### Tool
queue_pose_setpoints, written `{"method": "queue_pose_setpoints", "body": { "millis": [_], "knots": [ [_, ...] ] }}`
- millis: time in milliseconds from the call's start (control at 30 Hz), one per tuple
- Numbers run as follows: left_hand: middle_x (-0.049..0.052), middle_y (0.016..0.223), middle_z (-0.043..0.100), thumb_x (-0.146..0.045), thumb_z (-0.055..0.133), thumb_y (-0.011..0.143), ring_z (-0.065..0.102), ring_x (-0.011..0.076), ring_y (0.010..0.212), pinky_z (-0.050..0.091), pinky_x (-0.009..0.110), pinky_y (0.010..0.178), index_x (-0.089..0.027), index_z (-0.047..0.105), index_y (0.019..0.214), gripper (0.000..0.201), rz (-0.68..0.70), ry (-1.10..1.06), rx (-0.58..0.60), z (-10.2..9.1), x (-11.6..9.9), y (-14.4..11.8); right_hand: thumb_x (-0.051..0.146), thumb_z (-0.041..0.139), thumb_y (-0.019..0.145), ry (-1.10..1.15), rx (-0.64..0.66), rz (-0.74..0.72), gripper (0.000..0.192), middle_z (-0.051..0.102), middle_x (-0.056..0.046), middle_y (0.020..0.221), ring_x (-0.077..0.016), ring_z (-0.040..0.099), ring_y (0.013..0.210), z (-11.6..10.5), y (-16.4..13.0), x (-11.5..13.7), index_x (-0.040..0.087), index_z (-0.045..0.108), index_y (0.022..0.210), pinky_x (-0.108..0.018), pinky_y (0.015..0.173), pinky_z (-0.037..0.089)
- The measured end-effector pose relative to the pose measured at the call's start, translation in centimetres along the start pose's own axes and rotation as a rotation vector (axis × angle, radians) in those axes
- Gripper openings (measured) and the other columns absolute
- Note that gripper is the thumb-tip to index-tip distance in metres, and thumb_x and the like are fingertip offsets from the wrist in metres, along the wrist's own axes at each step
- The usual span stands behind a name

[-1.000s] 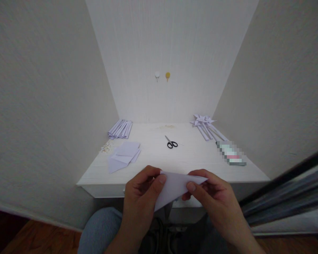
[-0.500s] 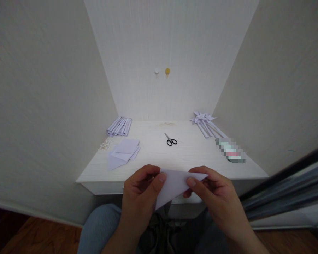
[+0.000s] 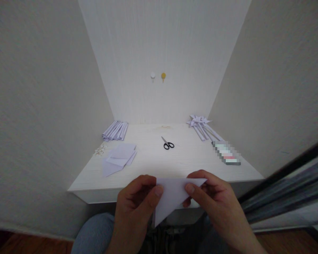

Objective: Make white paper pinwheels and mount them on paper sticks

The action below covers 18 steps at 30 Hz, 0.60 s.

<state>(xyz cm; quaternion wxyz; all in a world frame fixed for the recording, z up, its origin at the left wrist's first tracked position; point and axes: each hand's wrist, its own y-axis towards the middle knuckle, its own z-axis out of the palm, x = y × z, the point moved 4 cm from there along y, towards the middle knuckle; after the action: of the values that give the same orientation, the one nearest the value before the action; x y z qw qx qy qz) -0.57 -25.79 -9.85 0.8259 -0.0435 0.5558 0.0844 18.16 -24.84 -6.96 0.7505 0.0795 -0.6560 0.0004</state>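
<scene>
White folded paper in a triangle shape (image 3: 172, 195) is held up in front of the near edge of the pale wooden desk (image 3: 153, 165), above the person's blue-jeaned knees (image 3: 95, 233), with its long edge on top and its point hanging down. The left hand (image 3: 134, 206) pinches the paper's left end — thumb pressed on the front face, the other fingers curled behind it. The right hand (image 3: 214, 203) does the same at the right end, thumb on the front near the top edge, fingers closed behind the sheet, so both hands are shut on this one piece.

On the desk, going from left to right: one bundle of folded pale-lilac paper strips (image 3: 116, 130) lies at the back left corner; I cannot count the strips. In front of it sits a small scatter of tiny white bits (image 3: 100, 150), too small to count. Just beside that is a loose pile of flat pale-lilac paper sheets (image 3: 118, 158), overlapping — several, the number unclear. One pair of black-handled scissors (image 3: 167, 143) lies near the middle, closed. At the back right is a cluster of finished paper pinwheels on paper sticks (image 3: 201, 126), and nearer, one flat blurred-out packet (image 3: 226, 153).

On the back wall are two small round hooks side by side, one white (image 3: 153, 76), one yellow (image 3: 163, 76).
</scene>
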Motion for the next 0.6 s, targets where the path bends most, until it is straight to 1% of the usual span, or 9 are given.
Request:
{"method": "queue_pose_setpoints", "body": {
  "millis": [133,233,333,433,533,600],
  "knots": [
    [0.004,0.072,0.076,-0.035,0.092,0.069,0.068,0.0149,0.060,0.054,0.018,0.052,-0.017,0.078,0.082,0.026,0.037,0.045,-0.036,-0.1,-0.1,-0.1,0.039,0.082,0.085,0.068,0.036,0.009,0.023,0.071,0.000,0.057,-0.0104,0.065,0.052,0.2,-0.2,0.2,0.019,0.072,0.087,-0.016,0.051,0.049],
    [0.001,0.070,0.072,-0.033,0.088,0.074,0.063,0.0118,0.059,0.052,0.016,0.052,-0.019,0.078,0.082,0.019,0.139,0.098,-0.035,0.0,-0.5,-0.2,0.036,0.081,0.086,0.127,0.056,0.023,0.020,0.072,0.000,0.056,-0.0104,0.065,0.050,0.3,-0.1,0.3,0.018,0.072,0.089,-0.017,0.051,0.051],
    [-0.001,0.073,0.068,-0.028,0.082,0.082,0.059,0.0105,0.062,0.050,0.016,0.055,-0.021,0.077,0.082,0.009,0.272,0.153,0.012,0.2,-0.9,-0.5,0.034,0.083,0.084,0.187,0.037,0.014,0.019,0.075,-0.001,0.061,-0.0109,0.067,0.052,0.2,0.1,0.1,0.018,0.073,0.089,-0.018,0.052,0.054],
    [0.000,0.078,0.067,-0.022,0.078,0.085,0.060,0.0118,0.070,0.051,0.018,0.061,-0.022,0.077,0.083,0.002,0.362,0.177,0.027,0.3,-1.0,-0.8,0.035,0.083,0.085,0.201,0.006,-0.029,0.018,0.076,-0.001,0.066,-0.0118,0.069,0.055,-0.2,0.4,-0.1,0.019,0.075,0.089,-0.019,0.055,0.056],
    [0.000,0.081,0.067,-0.019,0.078,0.084,0.060,0.0132,0.074,0.051,0.019,0.063,-0.023,0.077,0.083,0.004,0.409,0.175,0.026,0.6,-1.2,-1.0,0.035,0.080,0.087,0.191,-0.013,-0.069,0.016,0.076,-0.001,0.071,-0.0130,0.071,0.061,-0.6,0.5,-0.1,0.020,0.077,0.093,-0.022,0.061,0.059],
    [0.000,0.082,0.067,-0.018,0.079,0.082,0.060,0.0136,0.074,0.050,0.020,0.063,-0.024,0.077,0.082,0.006,0.410,0.172,0.018,0.9,-1.3,-1.2,0.034,0.080,0.088,0.205,-0.015,-0.078,0.016,0.076,-0.002,0.076,-0.0140,0.071,0.066,-0.7,0.5,0.0,0.020,0.078,0.094,-0.024,0.063,0.060]
  ]
}}
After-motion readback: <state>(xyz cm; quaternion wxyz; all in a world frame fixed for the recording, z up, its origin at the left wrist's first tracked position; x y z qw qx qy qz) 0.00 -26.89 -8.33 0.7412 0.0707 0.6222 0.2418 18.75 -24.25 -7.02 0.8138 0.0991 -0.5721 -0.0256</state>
